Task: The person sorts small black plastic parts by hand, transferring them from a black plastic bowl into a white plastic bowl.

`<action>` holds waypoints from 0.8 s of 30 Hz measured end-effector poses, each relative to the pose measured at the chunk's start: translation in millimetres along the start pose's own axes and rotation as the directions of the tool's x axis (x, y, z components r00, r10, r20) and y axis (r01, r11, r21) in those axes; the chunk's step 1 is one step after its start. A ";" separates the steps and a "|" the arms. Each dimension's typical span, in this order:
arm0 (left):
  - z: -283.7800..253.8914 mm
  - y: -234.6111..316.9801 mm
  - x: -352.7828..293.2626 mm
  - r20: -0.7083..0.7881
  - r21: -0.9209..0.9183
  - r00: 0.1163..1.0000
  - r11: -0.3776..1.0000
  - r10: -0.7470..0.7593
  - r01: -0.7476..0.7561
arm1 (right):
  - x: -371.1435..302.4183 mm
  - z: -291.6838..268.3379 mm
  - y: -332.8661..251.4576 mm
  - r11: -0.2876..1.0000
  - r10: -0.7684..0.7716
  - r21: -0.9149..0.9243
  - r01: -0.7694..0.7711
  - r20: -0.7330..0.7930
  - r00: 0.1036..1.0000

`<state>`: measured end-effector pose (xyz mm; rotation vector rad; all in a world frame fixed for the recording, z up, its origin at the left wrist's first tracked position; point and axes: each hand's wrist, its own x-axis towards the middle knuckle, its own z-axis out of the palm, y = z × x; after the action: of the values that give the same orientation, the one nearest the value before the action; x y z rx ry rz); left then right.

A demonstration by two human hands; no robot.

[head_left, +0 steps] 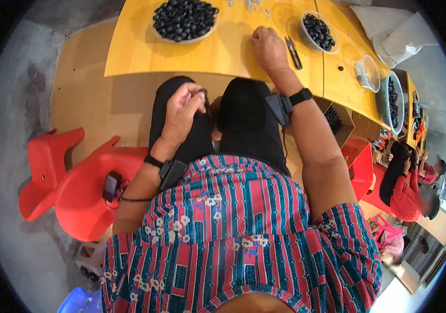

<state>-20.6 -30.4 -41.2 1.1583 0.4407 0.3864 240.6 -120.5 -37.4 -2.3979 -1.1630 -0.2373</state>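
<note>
My left hand point(181, 110) is over my left thigh, away from the table. Its thumb and fingers pinch a small black plastic piece point(202, 92), mostly hidden by the fingertips. My right hand point(270, 48) rests on the yellow table point(228, 57) with its fingers curled under. Whatever those fingers hold, if anything, is hidden. Just right of that hand lies a pair of black thread snips point(294, 53). A bowl heaped with black pieces point(183, 20) stands on the table's left part, and a smaller bowl of black pieces point(319, 32) sits beyond the snips.
Small clear or silvery bits point(251, 6) are scattered at the far side. Rightward stand a clear tub point(368, 74) and a pale basin point(384, 104). A box of black pieces point(344, 122) is under the table. Red chairs point(84, 201) are at left; people point(408, 195) sit at far right.
</note>
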 end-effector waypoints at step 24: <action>17.5 32.5 4.4 0.118 -0.001 0.979 0.986 0.168 -0.169 | -75.7 -66.1 -109.8 -0.095 0.015 0.877 -0.471 0.474 0.880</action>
<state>-9.9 -30.5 -5.6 1.2247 0.2423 0.4611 110.7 -146.0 30.7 -1.0969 -0.4695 0.9447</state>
